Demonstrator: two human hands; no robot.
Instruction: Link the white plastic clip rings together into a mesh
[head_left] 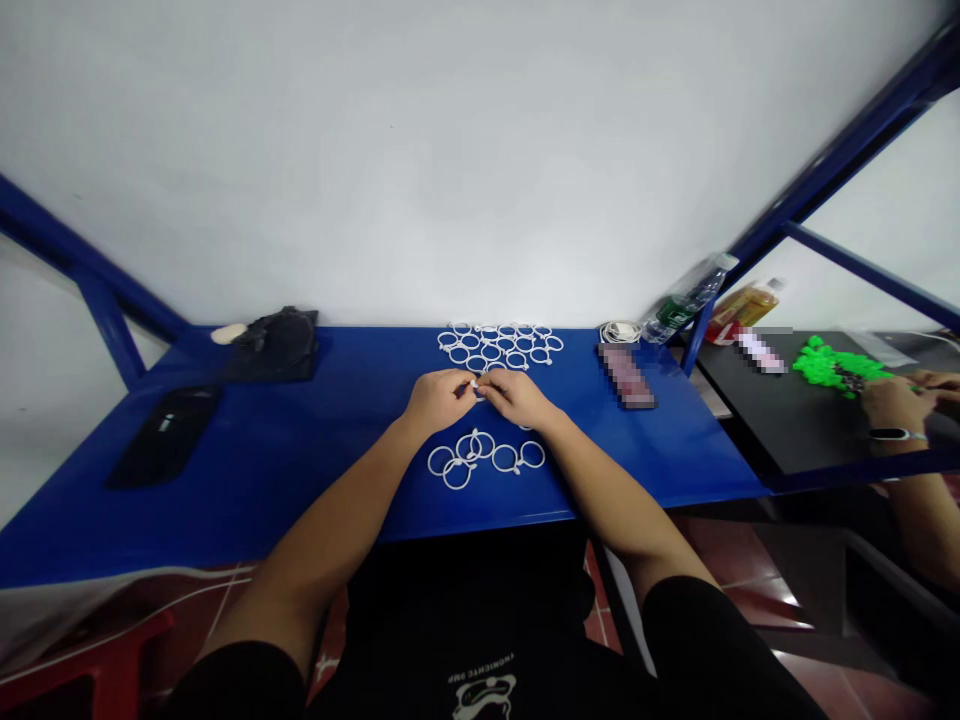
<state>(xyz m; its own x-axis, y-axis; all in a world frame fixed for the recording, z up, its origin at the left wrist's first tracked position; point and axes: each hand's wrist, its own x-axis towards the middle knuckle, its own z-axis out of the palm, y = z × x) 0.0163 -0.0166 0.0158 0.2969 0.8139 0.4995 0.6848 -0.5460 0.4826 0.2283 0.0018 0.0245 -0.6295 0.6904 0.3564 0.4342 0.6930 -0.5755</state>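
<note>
My left hand [439,398] and my right hand [514,396] meet over the middle of the blue table [315,450], fingers pinched together on a small white ring piece [474,384]. A cluster of several white plastic rings [501,345] lies just behind my hands, near the wall. Another small group of white rings [480,455] rests on the table in front of my hands, between my forearms.
A black bag [274,343] and a dark flat object [165,432] sit at the left. A phone [626,375], a coiled white cable [619,331] and bottles [686,298] are at the right. Another person's hand [896,405] works beside green pieces [829,365] on a black table.
</note>
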